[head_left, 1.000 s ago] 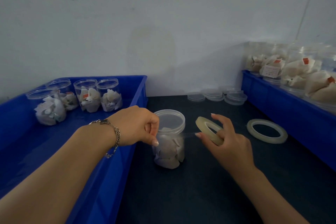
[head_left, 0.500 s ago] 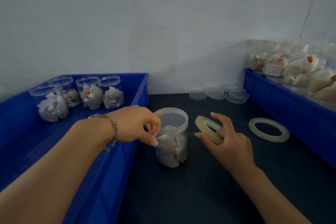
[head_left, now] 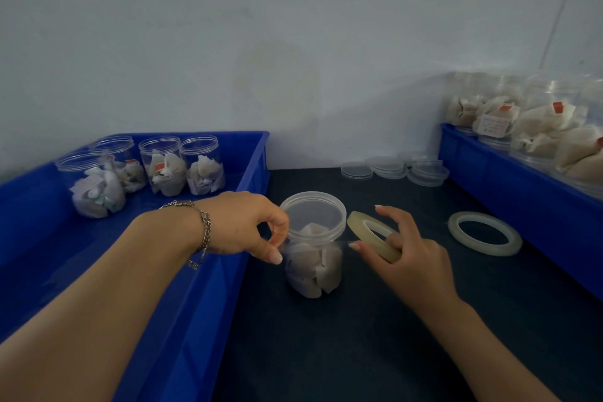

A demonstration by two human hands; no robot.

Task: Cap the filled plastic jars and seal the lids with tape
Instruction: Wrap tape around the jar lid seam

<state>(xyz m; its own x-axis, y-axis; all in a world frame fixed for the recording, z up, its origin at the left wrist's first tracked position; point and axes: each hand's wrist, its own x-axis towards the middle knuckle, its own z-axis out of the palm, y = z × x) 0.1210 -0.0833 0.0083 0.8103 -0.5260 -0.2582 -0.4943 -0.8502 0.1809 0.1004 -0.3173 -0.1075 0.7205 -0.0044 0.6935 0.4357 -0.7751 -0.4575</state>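
A clear plastic jar filled with white paper packets stands on the dark table, a translucent lid on its top. My left hand pinches the tape's free end against the jar's left side just under the lid. My right hand grips a roll of clear tape just right of the jar, index finger raised. A thin strip of tape runs from the roll to the jar's rim.
A blue bin on the left holds several uncapped filled jars. Another blue bin on the right holds several filled jars. Spare lids lie by the wall. A second tape roll lies flat at right.
My left thumb and finger have shifted slightly along the jar under the lid. The right hand with the roll has barely moved.
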